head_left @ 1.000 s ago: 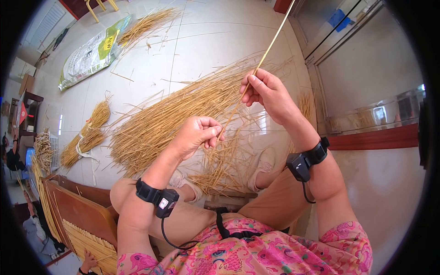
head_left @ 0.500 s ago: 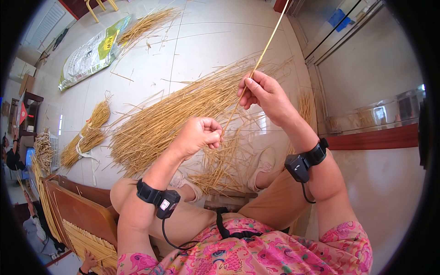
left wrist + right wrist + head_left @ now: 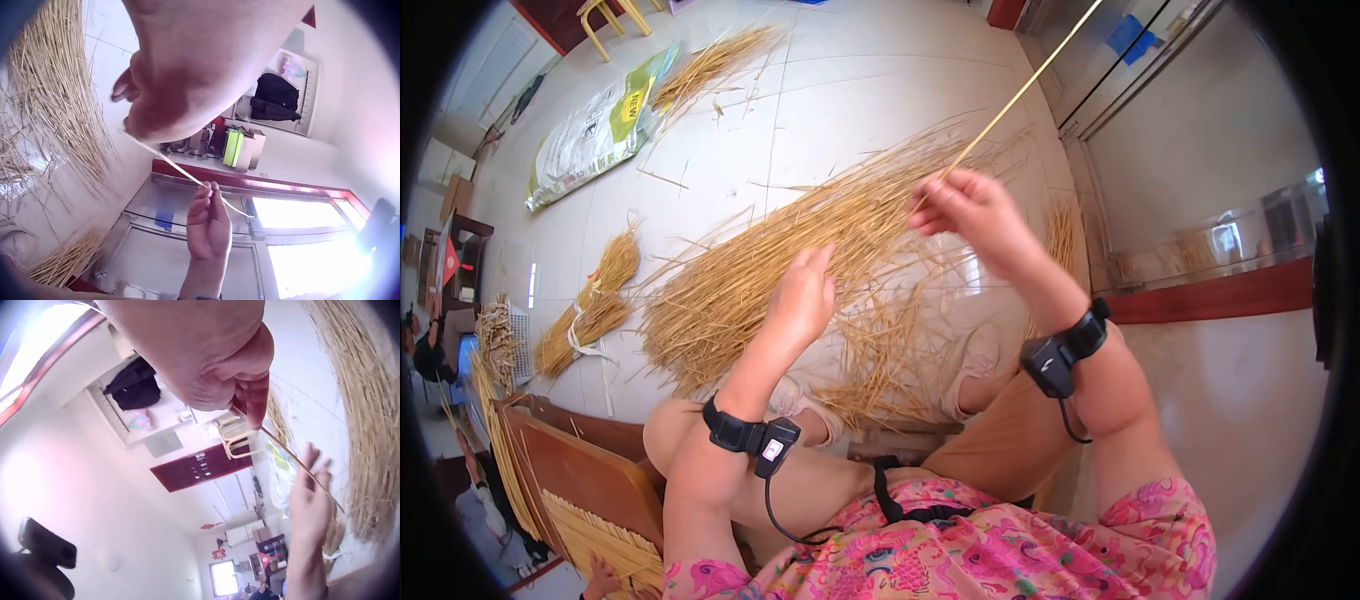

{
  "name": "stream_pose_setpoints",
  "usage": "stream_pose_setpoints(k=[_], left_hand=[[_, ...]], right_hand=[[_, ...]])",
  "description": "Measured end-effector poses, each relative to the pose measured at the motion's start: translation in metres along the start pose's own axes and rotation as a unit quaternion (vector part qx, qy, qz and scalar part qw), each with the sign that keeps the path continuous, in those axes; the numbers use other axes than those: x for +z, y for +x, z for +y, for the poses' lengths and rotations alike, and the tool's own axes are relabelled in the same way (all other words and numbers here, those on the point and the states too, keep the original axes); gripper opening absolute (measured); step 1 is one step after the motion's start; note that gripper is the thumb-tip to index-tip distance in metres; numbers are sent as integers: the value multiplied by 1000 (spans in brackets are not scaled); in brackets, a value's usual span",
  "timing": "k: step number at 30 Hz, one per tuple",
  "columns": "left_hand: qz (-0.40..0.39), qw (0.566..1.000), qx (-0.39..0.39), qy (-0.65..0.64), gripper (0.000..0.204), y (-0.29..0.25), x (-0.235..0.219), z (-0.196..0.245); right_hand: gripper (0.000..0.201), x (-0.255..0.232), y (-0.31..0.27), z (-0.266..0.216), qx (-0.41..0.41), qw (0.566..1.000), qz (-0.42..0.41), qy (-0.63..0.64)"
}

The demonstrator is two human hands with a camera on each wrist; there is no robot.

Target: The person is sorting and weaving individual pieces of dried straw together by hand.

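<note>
Our right hand (image 3: pixel 978 218) pinches a long straw (image 3: pixel 1017 97); our left hand (image 3: pixel 802 300) is open, fingers extended, near it. A straw pile (image 3: pixel 770 265) lies on the floor (image 3: pixel 830 105) below.

L hand: the person's bare L hand (image 3: pixel 802 300) is out of its pinch on the long thin yellow straw stalk (image 3: pixel 1025 87); fingers now straighter, pointing up over the big golden straw pile (image 3: pixel 770 280); contact w/ stalk now unclear.
R hand: the bare R hand (image 3: pixel 980 215) is turned a bit, fingers less curled, stalk still gripped.
Stalk: upper part leans further R vs. before.
L wrist: black box-shaped wrist unit (image 3: pixel 776 447) is rotated, slightly R.
Head view: shifted a bit; more of pale wooden chair (image 3: pixel 600 30) in.
</note>
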State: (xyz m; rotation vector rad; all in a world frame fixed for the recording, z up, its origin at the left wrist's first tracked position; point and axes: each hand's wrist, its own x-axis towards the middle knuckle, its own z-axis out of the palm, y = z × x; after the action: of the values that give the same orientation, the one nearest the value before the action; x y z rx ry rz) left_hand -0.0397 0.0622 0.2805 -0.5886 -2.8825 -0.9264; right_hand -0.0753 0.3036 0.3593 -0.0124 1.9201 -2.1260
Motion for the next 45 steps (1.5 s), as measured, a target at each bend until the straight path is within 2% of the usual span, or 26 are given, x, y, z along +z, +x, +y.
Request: stream_pose_setpoints(k=[3,5,6,9,10,13,16,19,20,23,26,29,30,32,36,38,39,41,44,45], left_hand=[[77,988,10,-137,42,19,-6,10],[-27,949,-62,-307,37,19,-14,35],[-80,914,-99,-385,35,16,-16,44],[-80,983,-37,-164,28,9,-5,31],[-97,987,-61,-115,21,8,-12,32],[-113,992,-51,-16,17,6,-22,13],[-136,985,-32,98,15,1,-28,-20],[-72,987,-29,141,22,-2,-31,-37],[-20,988,-2,152,33,-2,-27,-36],[0,998,30,-49,40,12,-24,2],[-31,990,-43,-130,27,17,-24,31],[10,999,18,-41,16,18,-26,34],[4,999,0,-37,14,17,-27,32],[-8,999,-35,-30,14,15,-28,22],[19,1000,16,9,12,10,-21,-11],[58,998,32,11,12,11,-20,-18],[46,999,1,-21,13,11,-23,-11],[22,994,-62,-84,16,13,-29,16],[43,998,-17,-31,18,14,-31,36],[56,998,-4,-40,17,14,-31,34]], right_hand=[[23,24,-4,26,58,998,-30,15],[23,31,-5,41,95,993,-51,49],[23,35,-4,48,82,992,-61,74],[22,33,2,44,76,997,-14,11],[21,26,7,38,83,996,17,9],[19,-2,15,10,17,986,129,104],[19,-31,20,-5,-66,963,201,168],[20,-30,19,-4,-43,972,183,141],[20,-23,18,3,-43,974,162,151],[22,9,10,17,25,985,82,146],[25,28,4,42,30,983,-15,182],[25,28,5,40,27,992,-10,119],[23,22,7,31,20,994,17,105],[21,4,12,14,-36,983,86,158],[19,-32,19,-7,-107,952,227,174],[19,-28,18,-4,-92,955,207,191],[20,-23,16,-1,-83,956,196,201],[21,-5,12,14,-59,972,118,195],[24,17,6,27,-6,986,12,165],[24,17,6,23,-23,987,35,152]])
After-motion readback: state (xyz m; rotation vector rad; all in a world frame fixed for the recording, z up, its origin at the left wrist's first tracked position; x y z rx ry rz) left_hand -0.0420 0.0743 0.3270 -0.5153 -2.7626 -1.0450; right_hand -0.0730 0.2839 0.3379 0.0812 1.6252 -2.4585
